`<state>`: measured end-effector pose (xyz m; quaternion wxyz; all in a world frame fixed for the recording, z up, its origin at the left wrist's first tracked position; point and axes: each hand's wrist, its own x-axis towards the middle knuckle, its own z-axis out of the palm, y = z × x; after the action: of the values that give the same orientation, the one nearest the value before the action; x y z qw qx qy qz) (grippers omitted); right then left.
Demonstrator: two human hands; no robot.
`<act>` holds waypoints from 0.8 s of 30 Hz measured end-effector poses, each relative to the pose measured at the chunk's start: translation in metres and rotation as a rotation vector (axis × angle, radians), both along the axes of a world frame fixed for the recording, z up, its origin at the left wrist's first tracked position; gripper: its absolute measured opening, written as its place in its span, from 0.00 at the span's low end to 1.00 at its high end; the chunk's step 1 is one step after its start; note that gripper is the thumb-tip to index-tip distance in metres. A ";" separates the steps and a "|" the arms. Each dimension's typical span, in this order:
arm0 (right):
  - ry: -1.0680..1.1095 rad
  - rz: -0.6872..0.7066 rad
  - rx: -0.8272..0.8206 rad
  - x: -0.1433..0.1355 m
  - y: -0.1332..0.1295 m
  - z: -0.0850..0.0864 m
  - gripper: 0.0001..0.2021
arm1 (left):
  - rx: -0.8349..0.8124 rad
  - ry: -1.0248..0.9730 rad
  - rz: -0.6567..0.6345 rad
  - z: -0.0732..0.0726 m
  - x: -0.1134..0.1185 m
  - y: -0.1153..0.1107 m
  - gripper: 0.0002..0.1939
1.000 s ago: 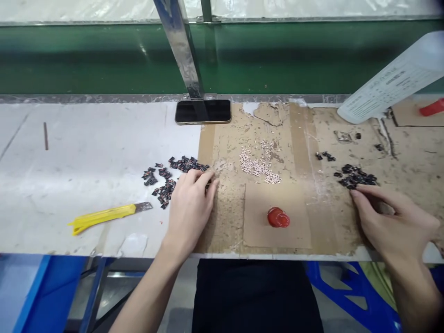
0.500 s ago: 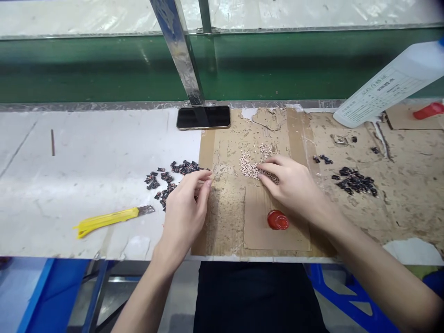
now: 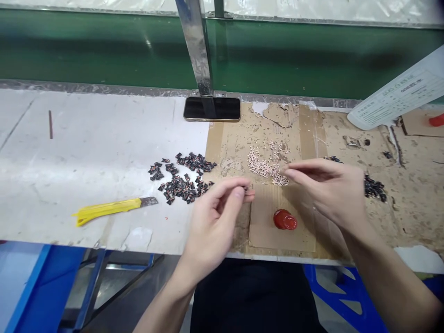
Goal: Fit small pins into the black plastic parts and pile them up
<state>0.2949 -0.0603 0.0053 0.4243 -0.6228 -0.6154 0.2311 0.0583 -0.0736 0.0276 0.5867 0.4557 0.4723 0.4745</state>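
Observation:
My left hand [image 3: 218, 215] is closed in a pinch over the cardboard, and a small dark piece just shows at its thumb and fingertips. My right hand [image 3: 329, 192] is also pinched, its fingertips at the right edge of a spread of tiny pale beads [image 3: 262, 164]; whatever they grip is too small to make out. Left of my left hand lie several small black pieces with coppery spots [image 3: 185, 187]. A red cap-like cup [image 3: 285, 219] with a wet, glossy look sits on a cardboard square [image 3: 263, 238] between my forearms.
A yellow box cutter [image 3: 111, 209] with its blade out lies at left. At the back, a phone [image 3: 212, 109] rests against a metal post [image 3: 197, 51]. A large white bottle [image 3: 395, 99] leans at right, near another black pile [image 3: 374, 188], partly behind my right hand.
My left hand has moved right, away from the black pieces, with a small dark piece in its fingers. My right hand has lifted from the beads and shifted right. The view has shifted slightly.

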 end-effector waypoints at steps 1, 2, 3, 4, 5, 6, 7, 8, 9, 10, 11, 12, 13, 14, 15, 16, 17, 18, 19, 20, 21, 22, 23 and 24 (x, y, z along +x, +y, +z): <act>0.150 -0.005 -0.047 0.002 -0.006 0.001 0.05 | -0.001 -0.018 -0.033 0.003 0.005 -0.002 0.08; 0.306 0.000 -0.101 0.003 -0.012 0.003 0.06 | 0.010 -0.029 -0.056 0.005 0.009 -0.005 0.07; 0.450 0.012 -0.154 0.004 -0.018 0.005 0.07 | 0.039 -0.027 -0.069 0.007 0.014 -0.008 0.06; 0.565 0.027 -0.197 0.003 -0.024 0.007 0.08 | 0.090 -0.009 -0.074 0.008 0.019 -0.010 0.06; 0.633 0.041 -0.224 0.001 -0.029 0.009 0.09 | 0.167 0.026 -0.075 0.009 0.023 -0.013 0.05; 0.655 0.056 -0.238 -0.001 -0.034 0.011 0.09 | 0.262 0.073 -0.072 0.009 0.027 -0.015 0.05; 0.684 0.068 -0.256 -0.004 -0.038 0.013 0.09 | 0.364 0.125 -0.067 0.009 0.030 -0.017 0.05; 0.712 0.078 -0.275 -0.007 -0.041 0.015 0.09 | 0.459 0.178 -0.064 0.008 0.033 -0.019 0.06; 0.734 0.085 -0.291 -0.009 -0.044 0.017 0.09 | 0.541 0.234 -0.060 0.007 0.035 -0.020 0.06; 0.754 0.089 -0.303 -0.011 -0.046 0.018 0.08 | 0.609 0.291 -0.056 0.007 0.036 -0.021 0.07; 0.768 0.087 -0.310 -0.012 -0.048 0.019 0.08 | 0.664 0.346 -0.056 0.006 0.036 -0.021 0.07; 0.772 0.079 -0.309 -0.013 -0.050 0.020 0.08 | 0.710 0.403 -0.061 0.006 0.037 -0.021 0.06; 0.762 0.066 -0.299 -0.014 -0.052 0.021 0.09 | 0.749 0.458 -0.066 0.006 0.036 -0.021 0.06; 0.734 0.048 -0.279 -0.014 -0.054 0.021 0.09 | 0.784 0.510 -0.065 0.005 0.036 -0.021 0.06; 0.687 0.025 -0.251 -0.016 -0.056 0.022 0.09 | 0.816 0.556 -0.061 0.004 0.036 -0.021 0.06; 0.623 -0.005 -0.217 -0.017 -0.059 0.023 0.09 | 0.839 0.597 -0.049 0.004 0.035 -0.021 0.06; 0.550 -0.037 -0.179 -0.020 -0.061 0.024 0.10 | 0.861 0.630 -0.033 0.003 0.035 -0.022 0.06; 0.479 -0.067 -0.143 -0.022 -0.064 0.025 0.10 | 0.881 0.652 -0.016 0.002 0.036 -0.022 0.06; 0.416 -0.095 -0.112 -0.024 -0.067 0.027 0.11 | 0.892 0.664 0.001 0.000 0.036 -0.023 0.06; 0.368 -0.115 -0.089 -0.027 -0.070 0.029 0.12 | 0.893 0.670 0.014 -0.001 0.036 -0.024 0.06; 0.339 -0.120 -0.079 -0.029 -0.072 0.030 0.12 | 0.884 0.668 0.023 -0.002 0.037 -0.025 0.06; 0.329 -0.114 -0.077 -0.030 -0.074 0.031 0.11 | 0.867 0.656 0.030 -0.003 0.037 -0.026 0.06; 0.333 -0.097 -0.081 -0.030 -0.075 0.032 0.11 | 0.847 0.637 0.035 -0.004 0.037 -0.026 0.07; 0.347 -0.070 -0.086 -0.030 -0.076 0.033 0.11 | 0.828 0.614 0.033 -0.004 0.037 -0.027 0.07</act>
<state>0.2644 -0.1365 0.0384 0.5047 -0.6123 -0.5005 0.3462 0.0948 -0.1008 0.0236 0.1837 0.7605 0.4024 0.4754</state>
